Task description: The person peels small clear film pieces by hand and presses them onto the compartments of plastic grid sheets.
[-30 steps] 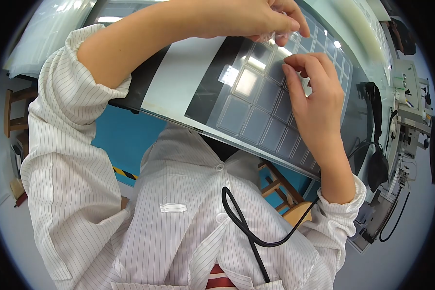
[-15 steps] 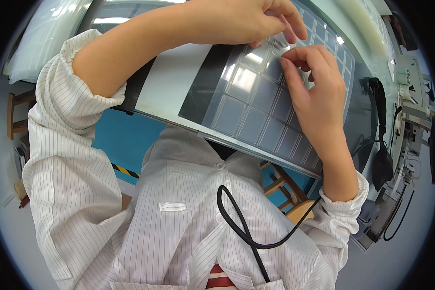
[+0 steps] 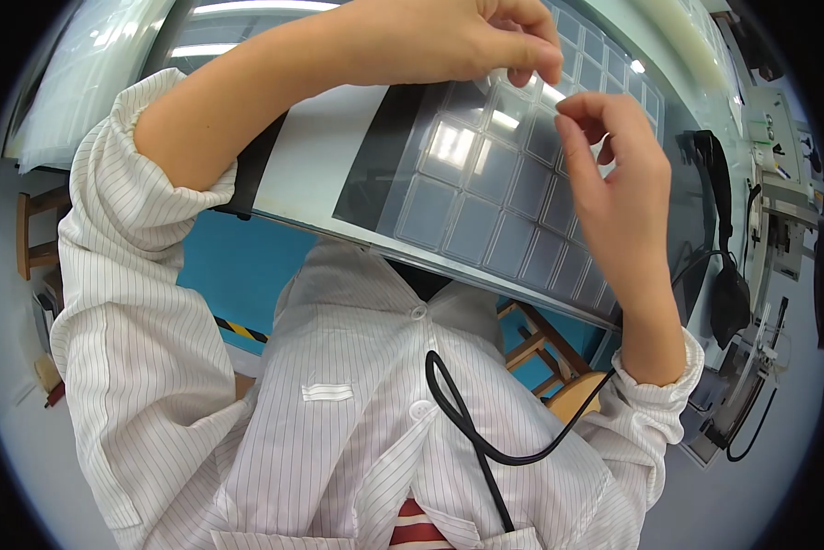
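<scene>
A clear plastic sheet point(image 3: 490, 171) with a grid of square cells lies on the glass-topped table point(image 3: 307, 151). My left hand point(image 3: 472, 41) is over the sheet's upper part, its fingers bent and the thumb and forefinger tips brought together. To the right, my right hand point(image 3: 623, 174) hovers above the cells with thumb and forefinger in a pinch and the other fingers curled. A narrow gap separates the two hands. Whatever the fingertips hold, if anything, is too small or too transparent to make out. Light reflections cross several cells.
A stack of clear plastic sheets point(image 3: 87, 82) stands at the far left. A black strap point(image 3: 716, 197) hangs along the table's right side. A black cable point(image 3: 458, 417) loops over my striped coat. Wooden stools point(image 3: 540, 353) stand below, and equipment point(image 3: 783, 220) lines the right.
My hands have drawn slightly apart, the left one to the left and the right one to the right. The view of the table has shifted a little.
</scene>
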`<state>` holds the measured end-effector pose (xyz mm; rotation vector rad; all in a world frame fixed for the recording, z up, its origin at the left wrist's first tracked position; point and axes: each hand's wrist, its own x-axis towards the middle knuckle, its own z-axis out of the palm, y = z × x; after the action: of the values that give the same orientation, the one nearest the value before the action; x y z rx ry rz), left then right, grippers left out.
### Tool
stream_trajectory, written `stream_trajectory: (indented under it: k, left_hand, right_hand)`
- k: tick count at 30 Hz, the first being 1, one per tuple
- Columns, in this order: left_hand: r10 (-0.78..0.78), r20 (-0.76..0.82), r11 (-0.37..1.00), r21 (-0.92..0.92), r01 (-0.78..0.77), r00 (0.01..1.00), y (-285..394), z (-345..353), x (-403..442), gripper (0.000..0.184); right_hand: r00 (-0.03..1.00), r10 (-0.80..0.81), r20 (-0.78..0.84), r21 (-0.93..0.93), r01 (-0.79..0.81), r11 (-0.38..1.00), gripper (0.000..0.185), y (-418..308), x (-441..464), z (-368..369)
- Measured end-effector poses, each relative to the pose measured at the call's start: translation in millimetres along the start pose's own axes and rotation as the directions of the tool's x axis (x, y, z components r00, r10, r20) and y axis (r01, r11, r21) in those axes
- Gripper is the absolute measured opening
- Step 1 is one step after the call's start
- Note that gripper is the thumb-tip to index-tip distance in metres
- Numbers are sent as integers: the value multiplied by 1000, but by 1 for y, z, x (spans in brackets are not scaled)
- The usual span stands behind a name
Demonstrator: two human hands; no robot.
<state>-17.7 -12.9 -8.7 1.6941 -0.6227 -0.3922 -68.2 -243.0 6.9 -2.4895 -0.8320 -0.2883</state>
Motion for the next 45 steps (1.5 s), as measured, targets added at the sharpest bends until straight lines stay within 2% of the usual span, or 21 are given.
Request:
stream_trajectory:
  k: [1, 8, 10, 13, 17, 20, 22, 29, 31, 32, 34, 38, 40, 41, 43, 44, 45]
  left_hand:
    - [-33, -14, 999, -4, 33, 999, 0, 0, 1, 25]
    - [-9, -29, 999, -45, 7, 1000, -1, 5, 2, 23]
    - [-63, -78, 996, -60, 59, 995, 4, 8, 1, 24]
    - [-59, -29, 997, -55, 58, 998, 1, 5, 2, 23]
    - [-105, -30, 994, -35, 104, 994, 2, 4, 2, 21]
    - [-109, -19, 993, -58, 107, 994, 2, 5, 2, 20]
    - [-104, -29, 994, -49, 103, 994, 2, 5, 2, 19]
    - [-117, -20, 988, -105, 114, 993, -3, 5, 4, 18]
    - [-158, -30, 984, -87, 155, 987, -1, 5, 6, 20]
    - [-159, -29, 984, -87, 156, 987, 0, 6, 6, 20]
    - [32, -87, 999, 28, -29, 996, 4, 10, 3, 23]
    - [43, -121, 998, 42, -38, 992, 7, 14, 3, 25]
    - [85, -64, 996, -21, -86, 994, 4, 15, 6, 24]
    - [85, -62, 996, -21, -86, 994, 5, 15, 8, 24]
    - [-166, -32, 986, -38, 165, 986, 13, 17, 10, 22]
    - [-162, -34, 986, -34, 161, 986, 13, 19, 9, 22]
    - [-33, -57, 999, 31, 35, 998, 11, 22, 8, 22]
  right_hand:
    - [997, -73, -24, -67, 71, 995, 10, 6, -2, 4]
    - [993, -114, -9, -58, 113, 992, 9, 9, -5, 8]
    - [988, -135, -74, -80, 129, 988, 10, 10, -6, 10]
    - [982, -168, -90, -109, 158, 981, 12, 15, -9, 11]
    - [992, -125, -16, -74, 123, 990, 11, 17, -8, 5]
    - [989, -130, -71, -79, 125, 989, 10, 19, -8, 8]
    - [974, -198, -106, -138, 183, 973, 9, 20, -9, 10]
    - [990, -127, -56, -106, 121, 987, 11, 20, -9, 7]
    - [978, -173, -114, -147, 156, 977, 11, 20, -10, 10]
    - [978, -172, -115, -146, 154, 977, 11, 21, -10, 10]
    - [972, -214, -101, -142, 198, 970, 10, 22, -10, 9]
    - [983, -161, -92, -115, 150, 982, 9, 22, -8, 9]
    - [980, -176, -92, -163, 160, 974, 11, 26, -5, 9]
    - [980, -175, -93, -163, 158, 974, 11, 26, -5, 8]
    - [981, -194, -10, -228, 186, 956, 14, 23, -5, 6]
    - [980, -197, -13, -230, 188, 955, 14, 23, -5, 6]
    - [984, -175, -29, -171, 167, 971, 15, 25, -6, 6]
